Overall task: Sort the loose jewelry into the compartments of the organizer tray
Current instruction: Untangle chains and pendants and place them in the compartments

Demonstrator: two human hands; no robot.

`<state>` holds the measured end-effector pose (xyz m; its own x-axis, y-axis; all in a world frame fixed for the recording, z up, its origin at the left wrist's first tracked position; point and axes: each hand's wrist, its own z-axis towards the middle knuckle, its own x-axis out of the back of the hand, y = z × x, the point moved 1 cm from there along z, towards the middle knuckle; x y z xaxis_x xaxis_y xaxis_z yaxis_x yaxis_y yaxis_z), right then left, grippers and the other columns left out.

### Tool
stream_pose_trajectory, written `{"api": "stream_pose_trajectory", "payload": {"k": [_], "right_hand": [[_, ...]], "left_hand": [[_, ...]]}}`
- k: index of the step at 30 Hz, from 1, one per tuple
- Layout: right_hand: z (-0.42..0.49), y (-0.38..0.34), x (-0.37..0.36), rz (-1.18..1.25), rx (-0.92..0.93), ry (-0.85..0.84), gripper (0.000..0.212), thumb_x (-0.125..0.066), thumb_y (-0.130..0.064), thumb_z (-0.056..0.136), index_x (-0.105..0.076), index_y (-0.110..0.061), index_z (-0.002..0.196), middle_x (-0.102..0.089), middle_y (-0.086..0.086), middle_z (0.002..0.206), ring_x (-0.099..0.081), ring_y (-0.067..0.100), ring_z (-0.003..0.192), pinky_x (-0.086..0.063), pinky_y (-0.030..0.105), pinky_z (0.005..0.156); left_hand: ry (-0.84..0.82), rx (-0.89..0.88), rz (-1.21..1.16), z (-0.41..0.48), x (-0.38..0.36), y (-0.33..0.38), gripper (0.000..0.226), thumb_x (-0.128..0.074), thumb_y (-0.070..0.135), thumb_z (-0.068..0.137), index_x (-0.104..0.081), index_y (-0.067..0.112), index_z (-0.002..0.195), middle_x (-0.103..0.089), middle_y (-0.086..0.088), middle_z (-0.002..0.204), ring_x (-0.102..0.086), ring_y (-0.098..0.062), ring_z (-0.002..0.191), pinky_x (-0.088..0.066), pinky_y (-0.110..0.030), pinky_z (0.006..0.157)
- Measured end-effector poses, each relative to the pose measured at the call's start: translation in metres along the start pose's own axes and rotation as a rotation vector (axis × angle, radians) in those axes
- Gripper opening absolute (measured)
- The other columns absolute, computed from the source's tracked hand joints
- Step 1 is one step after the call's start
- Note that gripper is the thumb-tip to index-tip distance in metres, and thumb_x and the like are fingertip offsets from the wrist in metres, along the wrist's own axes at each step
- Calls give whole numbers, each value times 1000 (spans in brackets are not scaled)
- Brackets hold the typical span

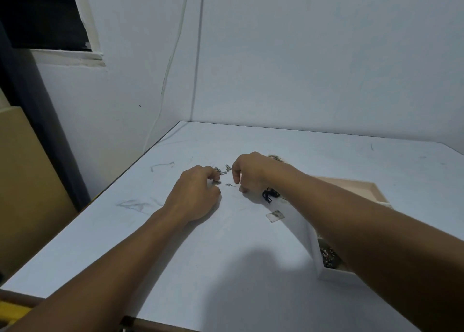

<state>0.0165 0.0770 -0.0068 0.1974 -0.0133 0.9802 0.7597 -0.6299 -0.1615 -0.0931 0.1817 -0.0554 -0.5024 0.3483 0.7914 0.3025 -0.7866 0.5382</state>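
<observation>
Stretching over the bench (175, 256) centre, the silver chain (222, 171) is being pinched at either end by the left hand (198, 196) and right hand (251, 173), seemingly for untangling; the next move is calling for carrying it right, into the organizer tray (314, 246).

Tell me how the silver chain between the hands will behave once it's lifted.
Probably floppy: the silver chain bends in linked segments between the left hand and right hand, so it should droop and swing. Likely light, since fingertips alone pinch it. Its small links may snag or tangle.
</observation>
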Motion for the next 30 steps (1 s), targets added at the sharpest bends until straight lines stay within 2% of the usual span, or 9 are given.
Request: {"api": "stream_pose_trajectory", "payload": {"k": [3,6,11,14,17,19,23,26,30], "right_hand": [[2,0,-4,-10,3,-7,21,-56,-7,89,-67,-5,107,-68,14,105,-56,25,82,-50,31,76],[5,1,-8,-57,0,-46,11,-56,-10,88,-66,-6,89,-67,12,94,-61,30,87,-49,32,71],[6,2,0,-25,-2,-44,14,-52,-8,89,-65,-6,92,-63,12,88,-55,27,80,-44,30,69],[-4,4,20,54,28,26,18,-53,-6,89,-70,-3,96,-70,13,100,-63,30,90,-51,35,77],[-16,5,37,110,74,72,26,-52,-2,87,-67,-19,74,-67,-1,83,-62,19,84,-51,30,74],[-21,5,42,120,98,87,28,-53,-1,84,-66,-22,70,-66,-5,74,-60,15,77,-51,28,70],[-24,5,50,156,136,130,25,-56,-3,82,-70,-22,74,-68,-5,76,-66,19,79,-54,31,69],[-28,6,56,192,164,150,22,-58,-4,84,-71,-22,80,-71,-6,81,-67,19,84,-54,31,72],[-32,8,62,216,194,163,15,-64,-10,85,-70,-23,83,-70,-5,88,-64,17,89,-51,30,77]], "left_hand": [[-3,-1,0,-1,-1,1,25,-53,15,87,-66,20,107,-60,1,117,-52,-17,110,-34,-22,81],[-7,-4,6,-3,0,2,25,-54,16,87,-66,21,108,-60,1,117,-52,-17,109,-34,-22,81],[8,3,-42,-3,3,4,24,-55,17,87,-66,22,108,-60,3,117,-53,-15,108,-35,-22,81],[17,22,-113,-1,3,8,22,-56,19,87,-66,23,107,-62,6,115,-53,-12,102,-36,-21,81],[11,65,-225,0,3,17,21,-58,17,87,-66,22,105,-64,11,106,-55,-8,95,-36,-18,79],[2,92,-325,1,3,22,20,-58,14,86,-67,22,101,-66,12,100,-59,-7,92,-38,-18,76],[28,151,-585,3,6,33,15,-56,26,89,-69,22,95,-70,9,95,-64,-11,92,-50,-29,84],[21,214,-783,0,6,40,20,-50,26,93,-67,19,101,-71,4,99,-65,-14,98,-51,-40,92],[-38,196,-849,-1,4,47,21,-60,20,89,-66,20,109,-70,3,99,-65,-13,94,-50,-38,96]]}}
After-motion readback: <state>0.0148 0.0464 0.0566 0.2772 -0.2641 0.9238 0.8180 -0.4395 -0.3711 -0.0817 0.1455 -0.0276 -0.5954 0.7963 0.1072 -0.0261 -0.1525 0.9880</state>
